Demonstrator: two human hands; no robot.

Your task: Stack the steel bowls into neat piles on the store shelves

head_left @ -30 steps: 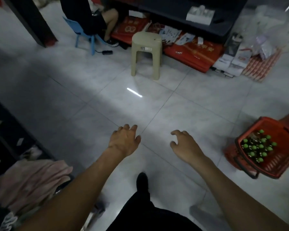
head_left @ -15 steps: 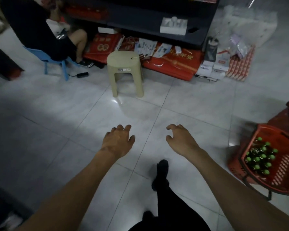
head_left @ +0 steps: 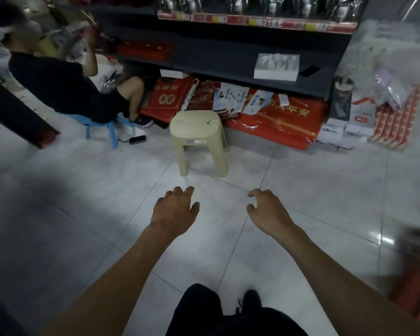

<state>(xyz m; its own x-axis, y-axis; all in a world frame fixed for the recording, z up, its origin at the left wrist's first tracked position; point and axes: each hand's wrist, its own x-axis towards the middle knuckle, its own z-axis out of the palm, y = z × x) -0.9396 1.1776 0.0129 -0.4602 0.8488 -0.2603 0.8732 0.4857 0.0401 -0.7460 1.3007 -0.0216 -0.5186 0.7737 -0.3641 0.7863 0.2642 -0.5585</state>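
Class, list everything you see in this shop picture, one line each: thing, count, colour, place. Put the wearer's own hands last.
bowls: many, cut off, steel, top shelf
shelf: one, dark, at the back
box: one, white, lower shelf
packs: several, red, floor under the shelf
stool: one, beige, floor before the shelf
chair: one, blue, left
person: one, in black, seated on the chair
basket: one, red, right edge, blurred
left hand: one, empty, above the floor
right hand: one, empty, above the floor
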